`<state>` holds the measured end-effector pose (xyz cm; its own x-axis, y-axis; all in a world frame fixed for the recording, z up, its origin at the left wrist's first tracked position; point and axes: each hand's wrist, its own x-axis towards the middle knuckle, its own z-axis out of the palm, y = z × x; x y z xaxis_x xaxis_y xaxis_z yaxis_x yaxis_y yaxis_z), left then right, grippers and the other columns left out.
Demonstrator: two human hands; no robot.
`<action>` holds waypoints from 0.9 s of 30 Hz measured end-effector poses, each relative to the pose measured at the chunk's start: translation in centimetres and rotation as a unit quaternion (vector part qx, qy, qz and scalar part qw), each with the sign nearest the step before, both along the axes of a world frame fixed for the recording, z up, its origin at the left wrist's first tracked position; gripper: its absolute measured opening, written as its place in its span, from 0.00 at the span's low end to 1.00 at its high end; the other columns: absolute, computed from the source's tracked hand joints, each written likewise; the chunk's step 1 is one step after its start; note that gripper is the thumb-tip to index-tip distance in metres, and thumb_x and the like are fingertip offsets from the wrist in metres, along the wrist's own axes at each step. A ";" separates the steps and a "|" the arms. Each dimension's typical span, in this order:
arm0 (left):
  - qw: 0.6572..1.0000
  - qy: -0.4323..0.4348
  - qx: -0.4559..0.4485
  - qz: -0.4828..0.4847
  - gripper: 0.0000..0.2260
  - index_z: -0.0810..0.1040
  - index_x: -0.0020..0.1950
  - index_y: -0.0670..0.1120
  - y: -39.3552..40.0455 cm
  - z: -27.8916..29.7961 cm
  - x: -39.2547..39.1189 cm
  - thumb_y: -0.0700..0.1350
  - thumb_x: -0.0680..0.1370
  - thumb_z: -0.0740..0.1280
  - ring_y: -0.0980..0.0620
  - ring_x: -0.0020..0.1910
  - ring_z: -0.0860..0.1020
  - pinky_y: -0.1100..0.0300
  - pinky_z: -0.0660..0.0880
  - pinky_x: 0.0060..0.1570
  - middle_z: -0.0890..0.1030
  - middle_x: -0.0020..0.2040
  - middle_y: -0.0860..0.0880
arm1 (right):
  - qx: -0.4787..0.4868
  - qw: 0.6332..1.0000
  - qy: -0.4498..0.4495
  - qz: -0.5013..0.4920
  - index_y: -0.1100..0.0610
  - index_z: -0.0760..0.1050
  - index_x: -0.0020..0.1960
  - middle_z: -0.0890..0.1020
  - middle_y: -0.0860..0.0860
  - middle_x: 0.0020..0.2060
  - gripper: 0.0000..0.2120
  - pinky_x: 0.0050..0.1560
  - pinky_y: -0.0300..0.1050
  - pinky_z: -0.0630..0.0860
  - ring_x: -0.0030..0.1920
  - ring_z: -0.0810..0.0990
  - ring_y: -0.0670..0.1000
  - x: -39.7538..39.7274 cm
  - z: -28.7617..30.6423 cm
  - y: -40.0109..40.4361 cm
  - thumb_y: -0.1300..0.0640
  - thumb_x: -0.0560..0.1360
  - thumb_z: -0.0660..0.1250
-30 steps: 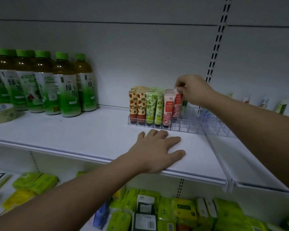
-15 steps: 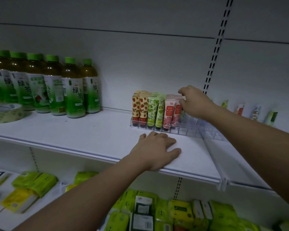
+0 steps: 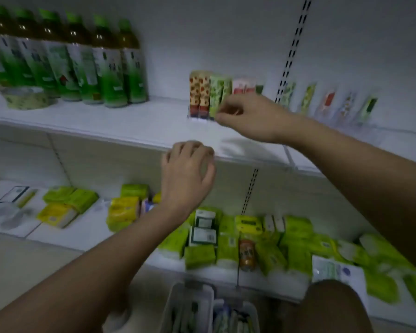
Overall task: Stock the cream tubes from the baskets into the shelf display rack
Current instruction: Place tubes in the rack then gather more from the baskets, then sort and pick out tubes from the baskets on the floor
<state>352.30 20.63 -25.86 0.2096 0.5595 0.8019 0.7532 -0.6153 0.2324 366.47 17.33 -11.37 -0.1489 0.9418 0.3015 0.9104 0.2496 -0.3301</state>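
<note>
Six green-tea bottles (image 3: 111,68) in a row up past the left hand (image 3: 186,169), all with green caps and green-white labels, plus one roll of tape (image 3: 25,98) sitting just in front of the leftmost ones. The cream tubes (image 3: 210,93) stand upright in the clear display rack (image 3: 197,115) on the white shelf (image 3: 130,126), right behind the right hand (image 3: 252,118). I can make out about six of them: two orange ones with red spots, two green patterned, and what looks like two pink ones partly hidden by the hand, though it's blurry, so don't hold me to that. Five more tubes (image 3: 327,103) lean spread out to the right of that hand, well apart from the packed bunch. Two baskets (image 3: 190,306) sit down below both hands at the bottom edge, tubes inside, too blurred to count. The left hand hovers just in front of the shelf edge, fingers loosely curled and holding nothing. The right hand's fingers are bent with the tips pinched close together near the green tubes; can't tell if it's actually gripping anything. Lots of green and yellow packets (image 3: 228,239) on the lower shelf under both hands.
</note>
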 end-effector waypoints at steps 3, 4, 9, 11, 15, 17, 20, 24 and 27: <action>0.998 0.001 -0.066 0.000 0.13 0.80 0.56 0.53 -1.9 -2.3 -2.6 0.51 0.74 0.60 0.46 0.56 0.73 0.52 0.68 0.49 0.78 0.56 0.51 | -0.045 0.995 0.080 0.029 0.57 0.80 0.53 0.82 0.50 0.47 0.12 0.50 0.44 0.76 0.46 0.79 0.48 -1.5 -3.0 -2.2 0.50 0.79 0.63; 0.994 0.015 -0.108 0.004 0.15 0.79 0.57 0.53 -2.3 -3.4 -3.3 0.52 0.75 0.59 0.45 0.56 0.73 0.51 0.69 0.50 0.78 0.57 0.50 | -0.059 0.993 0.100 0.035 0.58 0.80 0.53 0.82 0.50 0.46 0.12 0.48 0.41 0.75 0.44 0.79 0.47 -1.9 -4.4 -2.6 0.51 0.79 0.63; 0.945 0.080 -0.316 0.039 0.18 0.78 0.59 0.52 -2.8 -10.3 -6.2 0.56 0.74 0.57 0.41 0.60 0.73 0.43 0.71 0.59 0.78 0.57 0.44 | -0.139 0.974 0.173 0.030 0.60 0.80 0.48 0.79 0.49 0.38 0.07 0.34 0.28 0.69 0.33 0.74 0.38 -3.6 -13.1 -3.3 0.59 0.78 0.64; 0.915 0.084 -0.392 0.045 0.17 0.78 0.58 0.51 -2.8 -13.0 -6.7 0.56 0.75 0.59 0.40 0.63 0.72 0.44 0.72 0.60 0.76 0.62 0.41 | -0.176 0.966 0.190 0.020 0.59 0.79 0.47 0.79 0.50 0.36 0.06 0.37 0.33 0.71 0.33 0.74 0.40 -4.0 -17.2 -3.0 0.59 0.78 0.65; 0.839 0.091 -0.535 0.044 0.16 0.77 0.63 0.49 -3.3 -19.1 -7.2 0.52 0.77 0.64 0.41 0.62 0.75 0.51 0.73 0.59 0.78 0.61 0.42 | -0.267 0.942 0.201 -0.024 0.60 0.79 0.44 0.80 0.55 0.40 0.08 0.37 0.39 0.70 0.35 0.75 0.46 -4.2 -26.2 -2.4 0.58 0.78 0.64; 0.804 0.090 -0.586 0.040 0.14 0.78 0.60 0.47 -4.0 -22.4 -7.3 0.49 0.77 0.66 0.42 0.61 0.75 0.54 0.72 0.58 0.80 0.59 0.43 | -0.328 0.924 0.188 -0.048 0.63 0.77 0.40 0.77 0.56 0.37 0.11 0.37 0.41 0.68 0.35 0.74 0.50 -4.3 -31.0 -2.4 0.57 0.78 0.63; 0.748 0.103 -0.655 0.023 0.11 0.79 0.57 0.43 -5.3 -27.3 -6.7 0.45 0.77 0.65 0.42 0.60 0.77 0.55 0.73 0.58 0.81 0.57 0.42 | -0.410 0.892 0.179 -0.063 0.63 0.64 0.29 0.62 0.61 0.28 0.19 0.36 0.44 0.59 0.28 0.61 0.53 -4.5 -37.7 -3.1 0.59 0.77 0.60; 0.674 0.132 -0.726 0.014 0.13 0.79 0.60 0.39 -7.6 -34.7 -5.5 0.42 0.79 0.62 0.42 0.59 0.77 0.54 0.74 0.59 0.80 0.59 0.41 | -0.501 0.844 0.178 -0.077 0.57 0.55 0.32 0.55 0.54 0.28 0.18 0.34 0.45 0.54 0.26 0.53 0.52 -4.1 -45.2 -4.7 0.62 0.78 0.58; 0.650 0.144 -0.746 -0.005 0.11 0.79 0.57 0.38 -9.6 -39.1 -4.3 0.42 0.80 0.61 0.43 0.58 0.77 0.59 0.71 0.53 0.79 0.57 0.41 | -0.525 0.823 0.186 -0.111 0.56 0.56 0.30 0.56 0.53 0.27 0.21 0.34 0.44 0.55 0.26 0.54 0.51 -3.2 -49.6 -6.0 0.66 0.78 0.57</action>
